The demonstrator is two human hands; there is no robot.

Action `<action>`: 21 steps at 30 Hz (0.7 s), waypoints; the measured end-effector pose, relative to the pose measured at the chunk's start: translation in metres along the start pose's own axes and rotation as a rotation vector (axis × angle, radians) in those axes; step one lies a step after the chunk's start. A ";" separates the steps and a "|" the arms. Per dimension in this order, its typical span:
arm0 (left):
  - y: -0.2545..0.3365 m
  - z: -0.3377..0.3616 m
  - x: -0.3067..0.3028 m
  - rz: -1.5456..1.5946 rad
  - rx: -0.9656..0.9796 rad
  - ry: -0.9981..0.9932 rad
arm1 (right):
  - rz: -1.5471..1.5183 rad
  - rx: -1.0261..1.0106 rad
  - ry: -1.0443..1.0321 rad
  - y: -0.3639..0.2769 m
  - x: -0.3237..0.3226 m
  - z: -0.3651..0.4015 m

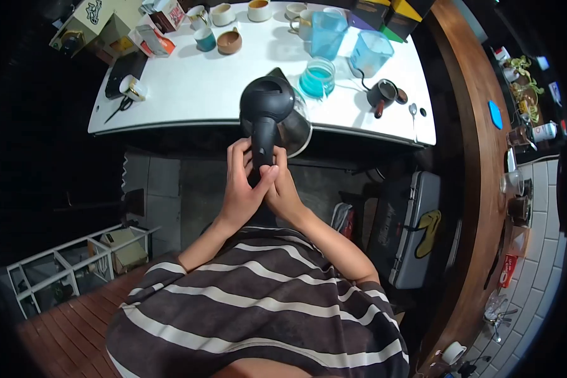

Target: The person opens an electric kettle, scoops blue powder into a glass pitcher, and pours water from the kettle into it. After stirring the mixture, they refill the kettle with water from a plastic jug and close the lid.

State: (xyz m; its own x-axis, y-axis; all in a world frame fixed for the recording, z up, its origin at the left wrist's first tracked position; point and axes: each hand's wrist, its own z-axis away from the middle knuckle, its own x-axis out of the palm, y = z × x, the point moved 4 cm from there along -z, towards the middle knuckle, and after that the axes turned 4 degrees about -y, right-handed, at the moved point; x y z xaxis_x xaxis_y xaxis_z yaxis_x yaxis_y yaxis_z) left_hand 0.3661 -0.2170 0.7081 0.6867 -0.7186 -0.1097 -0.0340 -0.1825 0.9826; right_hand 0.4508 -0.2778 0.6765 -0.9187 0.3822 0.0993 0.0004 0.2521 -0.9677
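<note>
An electric kettle [268, 99] with a black lid and handle and a see-through body is held out in front of me, over the table's front edge. My left hand [240, 189] is closed around the left side of its handle. From the other side, my right hand [285, 192] wraps the same handle, and a thumb lies across it. Just beyond the kettle, to the right, a glass jar [317, 79] with blue-green contents stands on the white table [183, 94]. The kettle's base and what it contains are partly hidden.
Two blue translucent pitchers [328, 36] and a dark pot [382, 94] stand at the right, near a spoon [413, 113]. Several cups line the back, including a brown cup [229, 42]. Scissors [120, 108] and a white mug [133, 88] are at the left.
</note>
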 end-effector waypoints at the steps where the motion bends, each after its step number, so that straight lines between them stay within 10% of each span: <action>1: -0.005 -0.014 -0.013 -0.001 0.012 -0.004 | 0.173 -0.057 -0.007 0.003 0.007 -0.020; 21: -0.091 -0.176 -0.135 0.136 0.155 0.040 | 0.241 -0.052 -0.112 0.062 0.043 -0.218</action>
State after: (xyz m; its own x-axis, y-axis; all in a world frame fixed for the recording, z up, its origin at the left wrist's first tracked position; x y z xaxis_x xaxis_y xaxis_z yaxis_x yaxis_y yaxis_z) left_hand 0.4045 0.0146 0.6603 0.6964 -0.7170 0.0312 -0.2373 -0.1891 0.9528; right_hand 0.4969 -0.0524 0.6717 -0.9275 0.3371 -0.1618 0.2424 0.2123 -0.9467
